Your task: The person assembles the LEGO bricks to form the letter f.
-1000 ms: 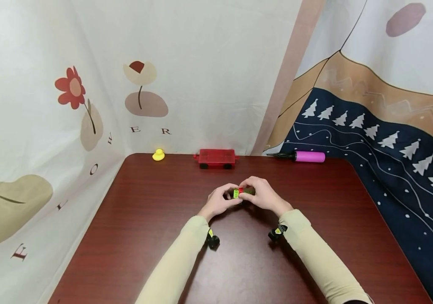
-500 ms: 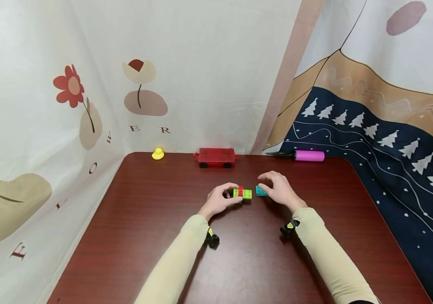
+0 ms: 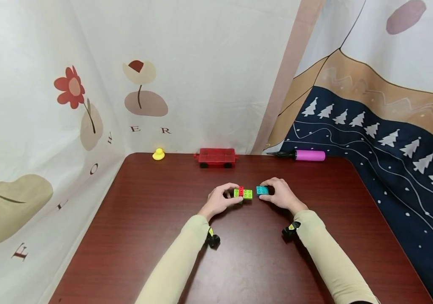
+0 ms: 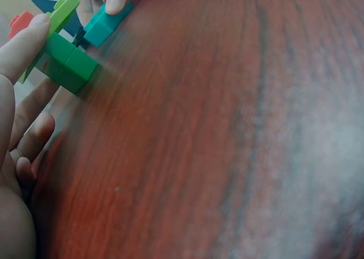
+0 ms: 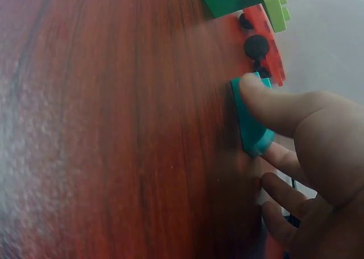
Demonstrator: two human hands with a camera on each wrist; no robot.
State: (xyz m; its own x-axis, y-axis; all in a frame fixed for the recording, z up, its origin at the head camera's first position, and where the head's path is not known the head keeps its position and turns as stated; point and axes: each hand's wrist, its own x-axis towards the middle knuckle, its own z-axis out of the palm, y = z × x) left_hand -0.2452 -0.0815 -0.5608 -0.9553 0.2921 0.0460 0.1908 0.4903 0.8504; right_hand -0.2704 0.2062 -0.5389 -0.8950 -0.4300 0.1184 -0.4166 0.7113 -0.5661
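Observation:
In the head view my left hand (image 3: 218, 200) pinches a small stack of toy building bricks (image 3: 247, 194) at its left end. The left wrist view shows the stack's dark green bottom (image 4: 71, 63), a light green layer above and a red brick (image 4: 20, 23) on top. Just to the right, my right hand (image 3: 283, 196) pinches a teal building brick (image 3: 261, 190) between thumb and finger, its studs facing up. A narrow gap separates stack and teal brick. In the right wrist view my thumb lies along the side of the teal brick (image 5: 253, 120), low at the tabletop.
Along the far table edge stand a yellow rubber duck (image 3: 158, 154), a red wheeled toy wagon (image 3: 216, 158) and a purple hand pump (image 3: 309, 155) with a black nozzle. Behind the brown table (image 3: 235, 270) hangs a printed curtain (image 3: 209, 76).
My right hand has let go of the brick stack, moved right to the teal brick, and now pinches it. My left hand has kept its place on the stack.

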